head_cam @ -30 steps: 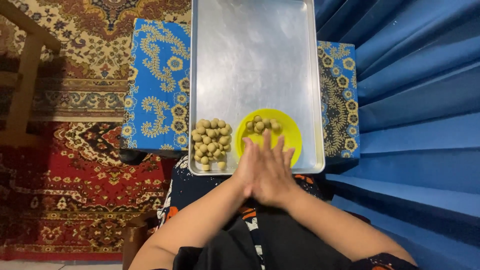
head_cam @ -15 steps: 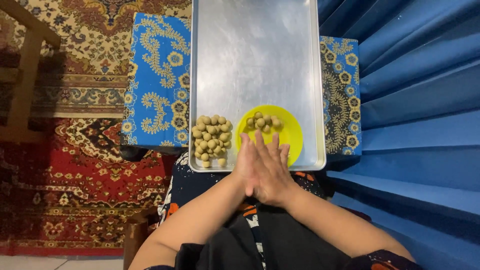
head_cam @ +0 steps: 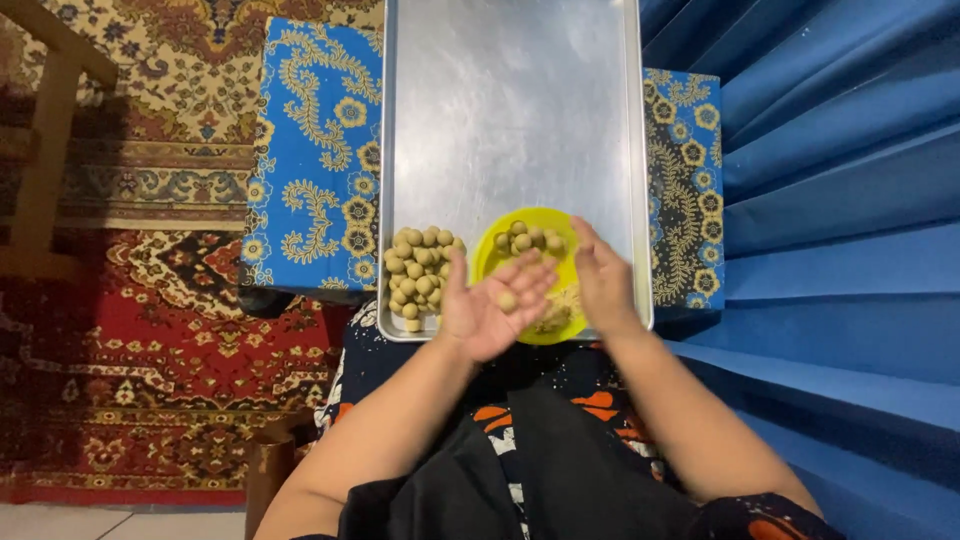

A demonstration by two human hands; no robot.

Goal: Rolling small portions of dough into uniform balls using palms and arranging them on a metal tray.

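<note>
A brushed, dull-shining metal tray (head_cam: 510, 100) is set on patterned blue cloth (head_cam: 315, 150); a glossy yellow plastic bowl (head_cam: 490, 250) and matt, smooth dough balls (head_cam: 418, 275) are seen.

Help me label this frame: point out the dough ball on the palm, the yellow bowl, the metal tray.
dough ball (head_cam: 507, 300), head view, its middle
yellow bowl (head_cam: 487, 252), head view, left rim
metal tray (head_cam: 510, 110), head view, bare floor

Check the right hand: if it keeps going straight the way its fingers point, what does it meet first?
The right hand points up-frame, slightly left, over the yellow bowl. It would probably first meet the dough balls in the bowl, then the bare tray. Its height above them is unclear.
</note>
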